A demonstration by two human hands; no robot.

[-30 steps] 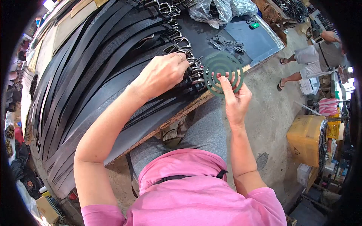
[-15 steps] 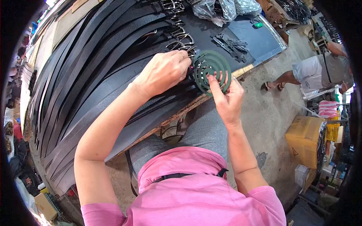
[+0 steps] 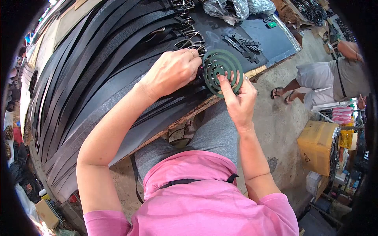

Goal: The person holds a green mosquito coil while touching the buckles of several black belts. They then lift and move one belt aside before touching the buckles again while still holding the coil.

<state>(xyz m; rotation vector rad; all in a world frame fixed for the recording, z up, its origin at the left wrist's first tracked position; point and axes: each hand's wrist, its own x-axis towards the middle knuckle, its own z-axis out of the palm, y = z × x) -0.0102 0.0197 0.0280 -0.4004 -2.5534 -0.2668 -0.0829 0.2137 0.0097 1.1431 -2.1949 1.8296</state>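
Note:
A dark green mosquito coil point(image 3: 235, 63) is held up over the table's front edge. My right hand point(image 3: 239, 98) pinches it, the thumb on the near face at its middle and the fingers behind, partly visible through the gaps. Close to the coil's left edge is my left hand point(image 3: 173, 72), its fingers curled shut. A small dark thing with a pinkish spot shows by those fingertips, too hidden to name. Black leather belts point(image 3: 98, 55) lie fanned out beneath and left of my left hand, their metal buckles point(image 3: 191, 39) lined up just beyond it.
Flat black pieces point(image 3: 243, 46) and a small green object point(image 3: 271, 24) lie at the table's right. Clear plastic bags point(image 3: 232, 10) sit at the back. A person in pale shorts point(image 3: 315, 76) stands right, above a cardboard box point(image 3: 318, 147) on the floor.
The coil and my right hand have shifted slightly right and up in view. My left hand stays about where it was. The person at right has moved, both sandalled feet now showing more fully.

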